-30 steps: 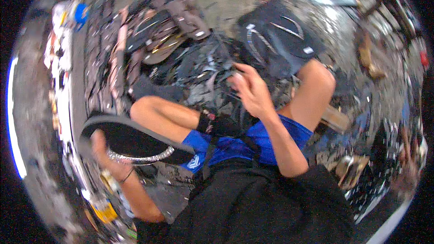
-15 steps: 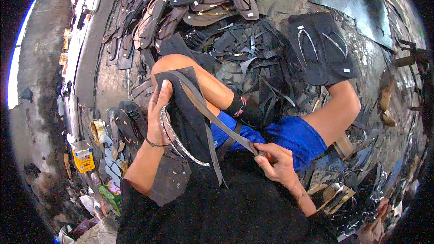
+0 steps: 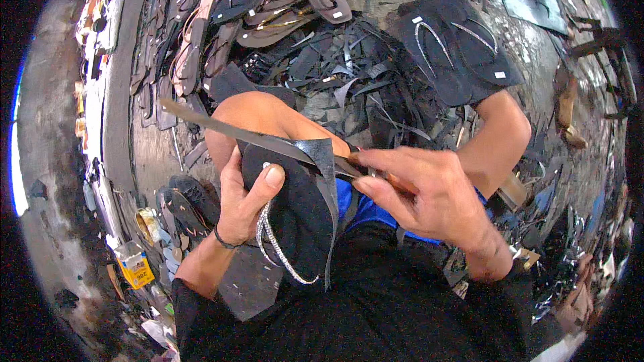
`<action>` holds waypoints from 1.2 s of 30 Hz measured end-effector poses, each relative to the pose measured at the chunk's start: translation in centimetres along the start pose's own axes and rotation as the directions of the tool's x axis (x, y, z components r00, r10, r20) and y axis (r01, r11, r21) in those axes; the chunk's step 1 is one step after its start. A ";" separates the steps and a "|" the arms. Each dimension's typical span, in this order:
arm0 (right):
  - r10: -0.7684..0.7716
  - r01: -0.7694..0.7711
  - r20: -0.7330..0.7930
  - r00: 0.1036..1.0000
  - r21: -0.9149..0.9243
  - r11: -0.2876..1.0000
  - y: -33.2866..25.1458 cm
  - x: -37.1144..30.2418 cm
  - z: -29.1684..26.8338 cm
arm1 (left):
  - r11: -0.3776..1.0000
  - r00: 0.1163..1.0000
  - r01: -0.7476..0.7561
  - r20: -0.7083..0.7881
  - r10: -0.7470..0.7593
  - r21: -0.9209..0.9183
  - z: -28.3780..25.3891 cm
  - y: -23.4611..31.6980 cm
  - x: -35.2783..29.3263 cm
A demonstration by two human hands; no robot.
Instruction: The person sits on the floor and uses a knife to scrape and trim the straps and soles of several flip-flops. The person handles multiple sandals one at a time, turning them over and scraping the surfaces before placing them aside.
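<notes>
The left hand (image 3: 243, 202) grips a black sandal (image 3: 300, 211) over blue shorts (image 3: 367, 218); its long side slants from top left to bottom right. The right hand (image 3: 433, 184) squeezes a knife (image 3: 245, 132) pointing up and left.

Long knife (image 3: 260, 139) across a black, silver-strapped sandal (image 3: 298, 204)

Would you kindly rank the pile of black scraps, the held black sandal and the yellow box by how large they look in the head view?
1. Pile of black scraps
2. Held black sandal, enlarged somewhat by nearness to the camera
3. Yellow box
</notes>
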State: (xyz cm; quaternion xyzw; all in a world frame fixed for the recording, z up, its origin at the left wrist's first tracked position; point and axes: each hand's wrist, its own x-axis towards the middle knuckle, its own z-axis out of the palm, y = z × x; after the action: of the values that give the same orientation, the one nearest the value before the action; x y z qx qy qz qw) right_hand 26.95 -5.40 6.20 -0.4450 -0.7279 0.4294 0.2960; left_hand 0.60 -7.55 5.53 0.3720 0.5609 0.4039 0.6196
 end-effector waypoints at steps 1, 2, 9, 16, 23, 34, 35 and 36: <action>-0.029 0.030 0.035 0.999 -0.022 0.999 -0.1 0.9 -0.5 | 1.000 1.000 0.024 0.011 -0.023 -0.005 0.4 0.4 -0.2; -0.051 0.052 0.060 0.997 -0.018 0.998 0.0 2.1 -0.5 | 0.999 0.999 0.047 0.022 -0.047 -0.010 0.6 0.7 -0.2; 0.202 -0.064 -0.259 0.944 0.457 0.887 1.9 3.8 -3.2 | 0.818 0.831 -0.463 -0.487 0.268 -0.341 -3.3 4.3 2.8; 0.323 -0.178 -0.519 0.792 0.310 0.934 6.6 -5.9 0.7 | 0.644 0.979 -0.028 -0.152 -0.137 -0.765 7.7 -3.1 6.8; 0.265 -0.286 -0.539 0.800 0.046 0.957 6.1 -12.0 5.5 | 0.591 0.973 0.004 -0.132 -0.187 -0.807 11.6 -4.8 6.7; 0.297 -0.318 -0.440 0.847 0.027 0.948 4.9 -11.7 6.2 | 0.599 0.967 0.024 -0.134 -0.217 -0.800 8.6 -7.9 3.3; 0.309 -0.317 -0.425 0.851 0.054 0.947 4.5 -10.9 5.8 | 0.616 0.965 0.048 -0.122 -0.231 -0.786 8.3 -8.4 2.8; 0.321 -0.317 -0.410 0.854 0.081 0.945 4.1 -10.1 5.5 | 0.632 0.963 0.073 -0.110 -0.246 -0.772 8.0 -8.8 2.2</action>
State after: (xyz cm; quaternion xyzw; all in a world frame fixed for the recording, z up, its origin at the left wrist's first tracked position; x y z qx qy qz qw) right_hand 28.45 -15.53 -0.42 -0.6394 -0.5616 0.3711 0.3716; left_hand 9.44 -9.05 -2.61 -0.0177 0.4304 0.5812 0.6904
